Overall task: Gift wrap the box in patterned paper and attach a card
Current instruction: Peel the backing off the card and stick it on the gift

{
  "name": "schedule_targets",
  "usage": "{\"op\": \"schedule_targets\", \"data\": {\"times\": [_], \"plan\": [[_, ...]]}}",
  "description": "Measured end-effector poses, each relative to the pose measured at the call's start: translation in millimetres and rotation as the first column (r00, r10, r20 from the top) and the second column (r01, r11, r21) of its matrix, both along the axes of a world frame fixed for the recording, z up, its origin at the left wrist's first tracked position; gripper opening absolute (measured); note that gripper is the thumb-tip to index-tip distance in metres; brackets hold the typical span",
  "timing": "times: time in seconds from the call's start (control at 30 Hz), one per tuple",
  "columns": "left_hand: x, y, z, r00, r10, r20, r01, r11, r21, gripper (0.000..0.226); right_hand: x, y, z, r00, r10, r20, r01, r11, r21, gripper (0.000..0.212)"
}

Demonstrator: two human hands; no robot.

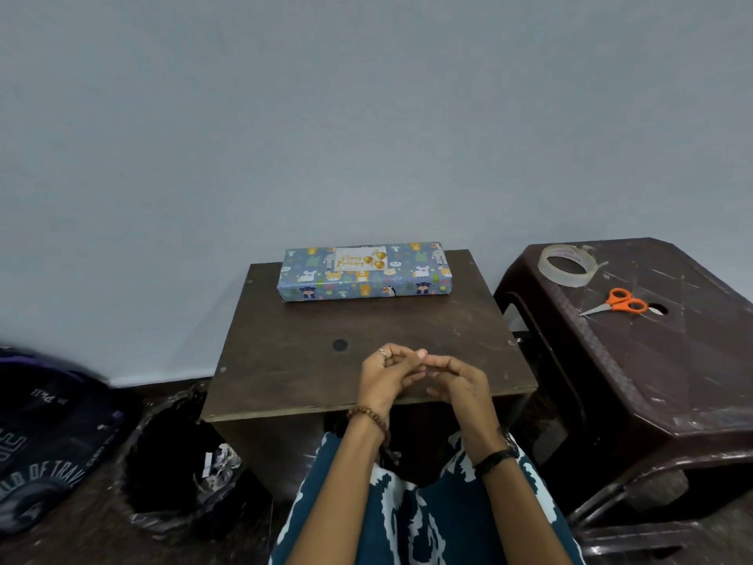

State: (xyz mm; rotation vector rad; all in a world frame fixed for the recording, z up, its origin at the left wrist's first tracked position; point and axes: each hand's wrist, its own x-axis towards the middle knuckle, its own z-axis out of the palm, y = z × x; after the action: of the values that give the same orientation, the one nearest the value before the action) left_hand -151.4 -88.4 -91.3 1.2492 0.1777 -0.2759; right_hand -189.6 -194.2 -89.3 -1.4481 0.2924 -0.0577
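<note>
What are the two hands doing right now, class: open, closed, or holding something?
Left hand: fingers curled, touching the right hand; nothing visibly held.
Right hand: fingers curled against the left; whether it pinches anything small cannot be told.

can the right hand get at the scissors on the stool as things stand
Probably yes. The scissors lie in the open on the plastic stool to the person's right, with only the tape roll behind them. The right hand holds nothing visible, though it touches the left hand.
</note>
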Motion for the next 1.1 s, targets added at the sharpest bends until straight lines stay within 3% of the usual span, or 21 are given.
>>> {"op": "schedule_targets", "data": {"times": [0.1, 0.17, 0.23, 0.33, 0.47, 0.57, 0.67, 0.77, 0.93, 1.1], "plan": [[1, 3, 0, 0.995, 0.072, -0.070, -0.083, 0.979, -0.185, 0.016, 1, 6, 2, 0.998, -0.039, -0.045, 0.049, 0.967, 0.250, 0.028], [2, 6, -1, 0.991, 0.105, -0.089, -0.123, 0.963, -0.240, 0.015, 2, 12, 1, 0.998, -0.044, -0.042, 0.055, 0.953, 0.298, 0.023], [2, 11, 0, 0.990, 0.113, -0.083, -0.131, 0.960, -0.247, 0.014, 4, 19, -2, 0.997, -0.067, -0.025, 0.072, 0.945, 0.319, 0.017], [3, 18, -2, 0.996, 0.080, -0.036, -0.085, 0.987, -0.136, 0.021, 8, 29, -6, 0.993, -0.115, -0.005, 0.110, 0.939, 0.327, 0.010], [4, 23, -1, 0.998, 0.060, -0.020, -0.061, 0.996, -0.059, 0.025, 17, 35, -15, 0.986, -0.165, 0.033, 0.155, 0.969, 0.194, 0.010], [3, 23, 1, 0.995, 0.093, -0.031, -0.094, 0.995, -0.040, 0.022, 21, 39, -23, 0.984, -0.137, 0.112, 0.153, 0.977, -0.147, 0.016], [0, 18, 3, 0.990, 0.122, -0.064, -0.125, 0.991, -0.047, 0.027, 19, 44, -23, 0.976, -0.100, 0.192, 0.170, 0.902, -0.398, 0.027], [-5, 15, 7, 0.980, 0.128, -0.154, -0.155, 0.972, -0.178, 0.029, 18, 44, -23, 0.957, -0.130, 0.258, 0.234, 0.872, -0.430, 0.022], [-18, 19, 10, 0.967, 0.088, -0.240, -0.188, 0.881, -0.434, 0.033, 17, 41, -21, 0.948, -0.129, 0.289, 0.231, 0.907, -0.351, 0.019], [-26, 26, 9, 0.970, 0.113, -0.216, -0.194, 0.896, -0.400, 0.028, 14, 42, -19, 0.949, -0.048, 0.311, 0.178, 0.897, -0.405, 0.018]]}}
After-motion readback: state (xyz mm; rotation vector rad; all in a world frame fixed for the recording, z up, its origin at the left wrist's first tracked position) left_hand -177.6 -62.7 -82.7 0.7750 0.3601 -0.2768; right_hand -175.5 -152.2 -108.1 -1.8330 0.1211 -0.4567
